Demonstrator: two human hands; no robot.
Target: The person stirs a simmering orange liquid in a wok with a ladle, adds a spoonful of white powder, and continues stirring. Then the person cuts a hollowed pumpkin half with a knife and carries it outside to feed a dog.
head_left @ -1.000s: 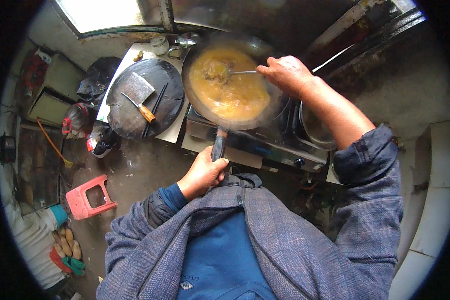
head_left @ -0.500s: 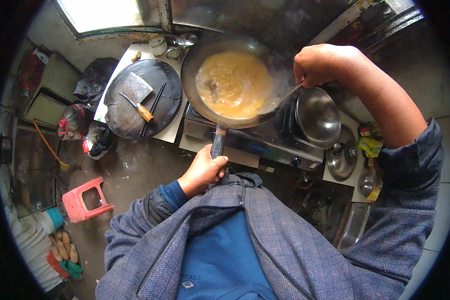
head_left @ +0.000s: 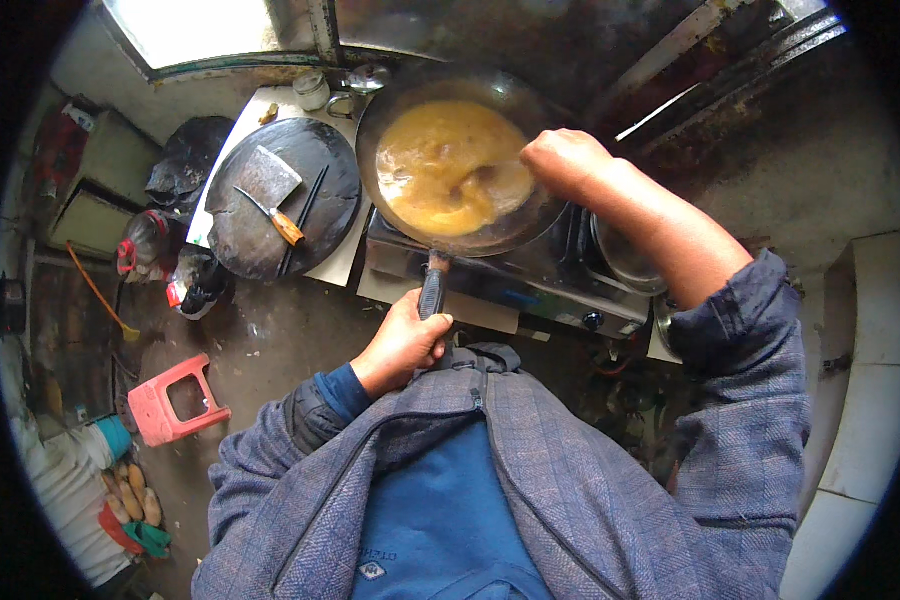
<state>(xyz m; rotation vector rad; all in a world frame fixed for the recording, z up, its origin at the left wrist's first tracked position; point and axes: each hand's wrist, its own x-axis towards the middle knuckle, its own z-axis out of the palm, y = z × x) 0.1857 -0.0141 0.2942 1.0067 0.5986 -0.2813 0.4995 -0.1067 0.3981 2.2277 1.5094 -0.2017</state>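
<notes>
Dim kitchen, bright window (head_left: 200,35) between 10 and 11 o'clock of view centre. Chopping board (head_left: 235,225) at 10, bearing a cleaver (head_left: 268,178); wok (head_left: 470,85) at 12, over the stove (head_left: 530,292), holding yellow-brown liquid (head_left: 435,135). Left hand (head_left: 405,342): fingers clamped around the wok handle (head_left: 432,290), wok's 6 o'clock. Right hand (head_left: 567,162): at wok's 3 o'clock, fingers curled together; any utensil hidden, grip cannot be told. Swirl in liquid suggests stirring in hand. Judgement: a further stroke calls for a braced handle and a right-hand sweep inside the rim.
</notes>
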